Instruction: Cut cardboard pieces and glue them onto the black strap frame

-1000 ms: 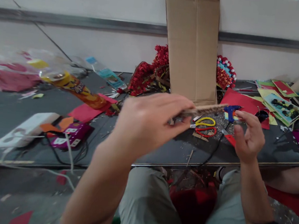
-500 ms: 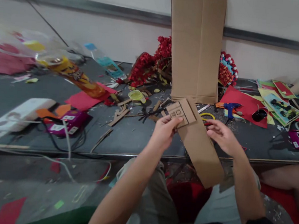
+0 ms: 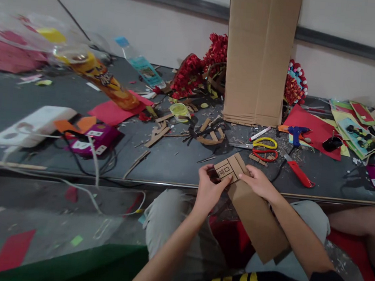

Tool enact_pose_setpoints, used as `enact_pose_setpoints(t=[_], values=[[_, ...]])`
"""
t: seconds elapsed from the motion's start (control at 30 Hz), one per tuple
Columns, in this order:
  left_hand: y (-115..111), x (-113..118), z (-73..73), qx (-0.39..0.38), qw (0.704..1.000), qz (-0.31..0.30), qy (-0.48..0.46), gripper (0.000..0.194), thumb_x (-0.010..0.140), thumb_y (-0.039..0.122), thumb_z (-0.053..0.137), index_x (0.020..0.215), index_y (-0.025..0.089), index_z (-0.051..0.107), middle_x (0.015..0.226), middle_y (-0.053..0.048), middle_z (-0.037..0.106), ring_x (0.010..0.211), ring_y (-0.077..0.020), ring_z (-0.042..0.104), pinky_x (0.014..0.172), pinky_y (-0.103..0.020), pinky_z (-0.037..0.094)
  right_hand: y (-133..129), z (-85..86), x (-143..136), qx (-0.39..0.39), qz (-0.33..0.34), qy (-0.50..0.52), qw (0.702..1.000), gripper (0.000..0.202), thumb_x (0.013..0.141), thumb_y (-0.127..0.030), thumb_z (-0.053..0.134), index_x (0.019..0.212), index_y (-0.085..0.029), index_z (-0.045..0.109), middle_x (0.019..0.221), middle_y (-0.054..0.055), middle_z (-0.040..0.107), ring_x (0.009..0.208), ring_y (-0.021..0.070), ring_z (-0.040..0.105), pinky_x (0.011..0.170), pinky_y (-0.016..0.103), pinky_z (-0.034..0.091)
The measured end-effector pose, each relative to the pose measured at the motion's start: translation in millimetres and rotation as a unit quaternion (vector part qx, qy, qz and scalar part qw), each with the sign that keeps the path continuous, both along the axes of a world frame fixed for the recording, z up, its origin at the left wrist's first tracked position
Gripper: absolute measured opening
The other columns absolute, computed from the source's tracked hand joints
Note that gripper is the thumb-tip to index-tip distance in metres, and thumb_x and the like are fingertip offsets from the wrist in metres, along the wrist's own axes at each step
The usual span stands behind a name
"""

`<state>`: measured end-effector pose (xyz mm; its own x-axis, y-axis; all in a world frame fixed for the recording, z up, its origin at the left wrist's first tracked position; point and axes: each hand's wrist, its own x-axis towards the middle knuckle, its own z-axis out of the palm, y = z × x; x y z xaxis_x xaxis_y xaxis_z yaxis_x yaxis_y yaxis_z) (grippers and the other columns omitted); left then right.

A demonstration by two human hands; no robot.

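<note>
pinching the small printed cardboard piece [image 3: 224, 170] with my left hand [image 3: 208, 189], i have the thumb flat on its marked face and the fingers curled round its outer edge, a hold that looks meant to steady it without covering the print. my right hand [image 3: 258, 182] is closed on the edge of the longer cardboard strip [image 3: 259, 221], right beside the piece, so the two hands sit close together, one at either side. how far the fingers reach underneath i can't tell. the piece lies across the strip's upper end, over the near edge of the bench [image 3: 179, 164], while the rest of the strip slants down above the lap; i'd judge that holding it there gives its length room to hang. the scissors [image 3: 265, 143] lie just beyond, handles towards the right side, and the red-handled knife [image 3: 299, 173] rests to their right with its grip angled towards me, both handy for either hand's reach, i think. the glue gun [image 3: 296, 131] is on its side by the red paper [image 3: 322, 126], past the knife and off the work. at the back, the tall cardboard panel [image 3: 262, 55] stands upright against the wall [image 3: 184, 31], which presumably props it.
</note>
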<state>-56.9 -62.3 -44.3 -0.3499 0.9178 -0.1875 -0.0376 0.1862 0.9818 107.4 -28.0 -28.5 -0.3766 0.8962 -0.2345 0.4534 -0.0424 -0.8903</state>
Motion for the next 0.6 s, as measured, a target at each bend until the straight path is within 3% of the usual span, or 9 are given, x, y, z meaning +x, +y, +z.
enact_pose_setpoints(t=[0.07,0.13,0.2,0.27,0.4,0.6], values=[[-5,-6,2.3,0.107,0.972,0.012,0.210,0.050,0.065,0.031,0.073,0.108,0.016,0.051,0.113,-0.014,0.060,0.109,-0.0268,0.055,0.090,-0.044,0.046,5,1.3,-3,-0.019,0.011,0.002,1.000,0.026,0.087,-0.038,0.053,0.101,-0.017,0.059,0.088,0.003,0.068,0.078,0.0168,0.061,0.068,0.026,0.047],[-9,-12,6.5,0.211,0.890,-0.083,0.395,0.033,0.075,0.030,0.066,0.103,0.017,0.055,0.110,-0.014,0.062,0.109,-0.0277,0.056,0.091,-0.046,0.046,10,2.8,-4,-0.038,0.022,-0.002,0.999,0.027,0.085,-0.039,0.056,0.098,-0.016,0.061,0.083,0.002,0.067,0.073,0.0164,0.060,0.065,0.026,0.046],[-10,-15,9.5,0.267,0.808,-0.189,0.490,0.021,0.082,0.027,0.059,0.101,0.019,0.059,0.109,-0.012,0.065,0.104,-0.0270,0.059,0.089,-0.045,0.048,13,4.5,-5,-0.055,0.032,-0.013,0.998,0.027,0.084,-0.040,0.057,0.096,-0.016,0.062,0.079,0.001,0.067,0.069,0.0159,0.059,0.063,0.025,0.045],[-9,-18,9.4,0.290,0.756,-0.236,0.538,0.019,0.084,0.023,0.055,0.102,0.020,0.062,0.109,-0.010,0.067,0.101,-0.0260,0.062,0.089,-0.044,0.050,14,6.5,-5,-0.069,0.042,-0.028,0.996,0.027,0.083,-0.038,0.057,0.095,-0.015,0.063,0.077,0.001,0.067,0.067,0.0156,0.059,0.061,0.024,0.044],[-4,-19,1.3,0.314,0.732,-0.247,0.552,0.021,0.085,0.019,0.052,0.103,0.016,0.064,0.105,-0.011,0.069,0.096,-0.0231,0.065,0.088,-0.039,0.054,18,10.2,-3,-0.083,0.061,-0.070,0.992,0.025,0.084,-0.033,0.055,0.093,-0.013,0.066,0.076,0.002,0.068,0.067,0.0155,0.059,0.059,0.023,0.042],[-4,-16,-7.0,0.329,0.748,-0.231,0.528,0.019,0.084,0.020,0.055,0.099,0.015,0.066,0.104,-0.012,0.070,0.097,-0.0236,0.065,0.086,-0.036,0.057,18,19.9,0,-0.026,0.074,-0.163,0.984,0.027,0.081,-0.040,0.061,0.081,-0.014,0.068,0.075,0.004,0.066,0.075,0.0186,0.059,0.069,0.027,0.042]])
